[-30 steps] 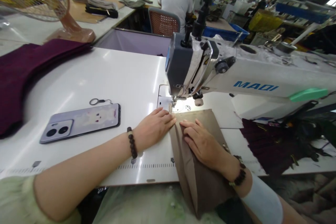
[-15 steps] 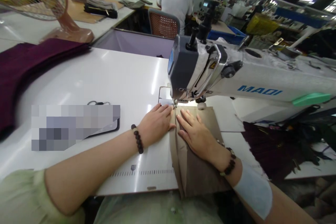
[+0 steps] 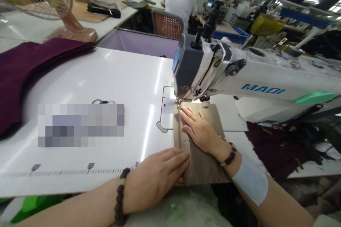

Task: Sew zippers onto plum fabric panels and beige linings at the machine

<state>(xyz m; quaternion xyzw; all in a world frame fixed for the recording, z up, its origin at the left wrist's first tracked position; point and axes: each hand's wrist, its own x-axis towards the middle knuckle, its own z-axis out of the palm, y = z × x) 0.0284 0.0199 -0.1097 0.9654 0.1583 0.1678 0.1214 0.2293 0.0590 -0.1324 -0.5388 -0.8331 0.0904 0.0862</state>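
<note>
A brown fabric piece (image 3: 210, 120) lies on the white table (image 3: 106, 78) under the needle of a white sewing machine (image 3: 239, 74). My right hand (image 3: 199, 131) lies flat on the fabric just in front of the presser foot, fingers stretched out. My left hand (image 3: 157, 177) rests at the fabric's near left corner by the table edge, fingers curled with the thumb under the cloth edge. Both wrists wear dark bead bracelets.
A blurred-out flat object (image 3: 80, 124) with a key ring lies left of the machine. Maroon fabric (image 3: 23, 71) is piled at the far left, a fan (image 3: 66, 17) behind it. More dark cloth (image 3: 279, 145) lies right. A person in a white shirt (image 3: 178, 0) sits beyond.
My left hand has drawn back from beside the needle to the fabric's near corner. The fabric has fed forward under the machine. My right hand stays flat on it.
</note>
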